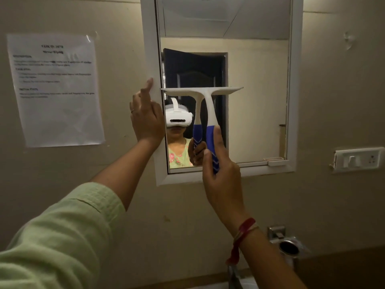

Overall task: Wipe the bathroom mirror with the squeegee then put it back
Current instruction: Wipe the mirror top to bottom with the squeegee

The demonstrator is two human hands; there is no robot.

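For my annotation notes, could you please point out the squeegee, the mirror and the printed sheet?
squeegee [211,110], head view, on its white neck.
mirror [256,101], head view, on bare glass right of the squeegee.
printed sheet [56,90], head view, on its middle.

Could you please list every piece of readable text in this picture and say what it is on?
"TASK ID:" with an unclear number: top of the paper sheet.
"Mirror Wiping", probably: the line beneath.
The sheet's remaining lines: too blurred to read.
On the squeegee: no text seen.
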